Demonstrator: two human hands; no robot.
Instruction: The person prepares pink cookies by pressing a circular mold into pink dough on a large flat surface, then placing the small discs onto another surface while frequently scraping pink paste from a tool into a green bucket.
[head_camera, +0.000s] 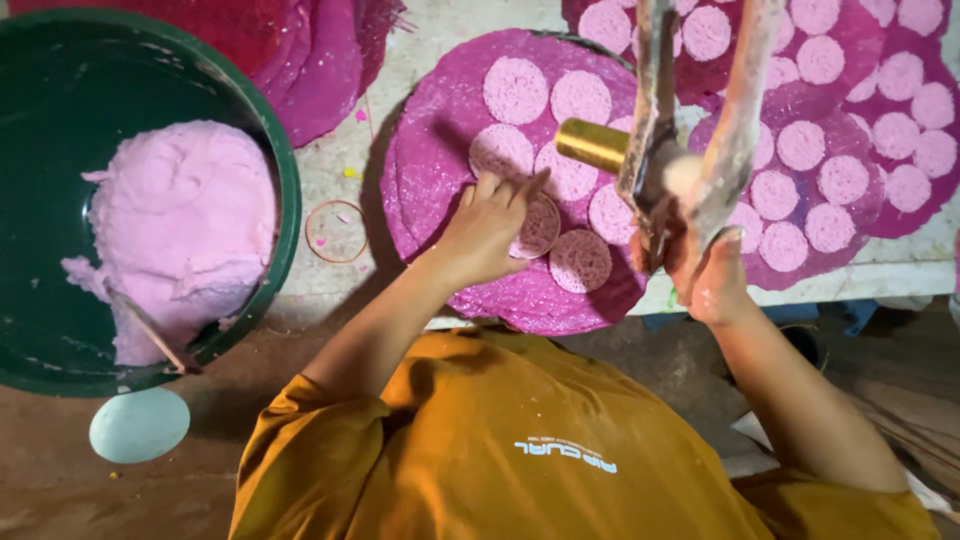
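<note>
L hand (487, 232) fingertips on pink disc (538, 226); R hand (700, 275) gripping press tool (668, 150).

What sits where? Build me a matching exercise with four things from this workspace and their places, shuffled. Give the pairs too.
Things:
1 dough
2 ring
3 left hand
4 right hand

Places:
A gripping the press
B in the green basin
C on a pink disc
D on the table between basin and mat

Pairs: 1-B, 2-D, 3-C, 4-A
</note>
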